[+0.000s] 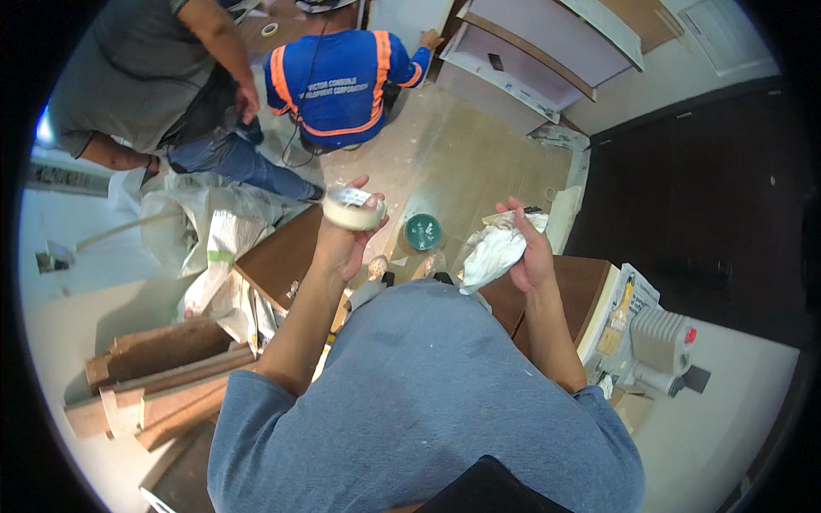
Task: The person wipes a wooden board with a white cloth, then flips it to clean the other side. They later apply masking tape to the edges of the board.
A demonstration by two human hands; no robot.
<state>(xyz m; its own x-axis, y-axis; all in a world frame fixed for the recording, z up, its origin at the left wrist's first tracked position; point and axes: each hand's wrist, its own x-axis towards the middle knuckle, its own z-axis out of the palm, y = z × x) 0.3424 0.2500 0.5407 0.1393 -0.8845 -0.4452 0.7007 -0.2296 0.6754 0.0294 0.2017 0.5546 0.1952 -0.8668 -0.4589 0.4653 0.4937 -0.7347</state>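
Note:
A roll of cream masking tape [355, 210] is in my left hand [349, 250], with my fingers around its ring. My right hand [531, 253] grips a crumpled white cloth [497, 250]. Some thin tool with a dark end [531, 210] pokes out past the cloth near my fingertips; most of it is hidden. On the floor between my hands, just beyond my feet, stands a round green-topped container [423, 232] marked with white smears.
Two people are ahead: one in a blue vest with orange bands [340, 83], one standing in grey [141, 83]. Wooden boards [173, 378] and plastic sheeting [173, 221] lie left. A paintbrush [614, 320] and grey jug [660, 340] are at right. White shelving [513, 70] stands ahead.

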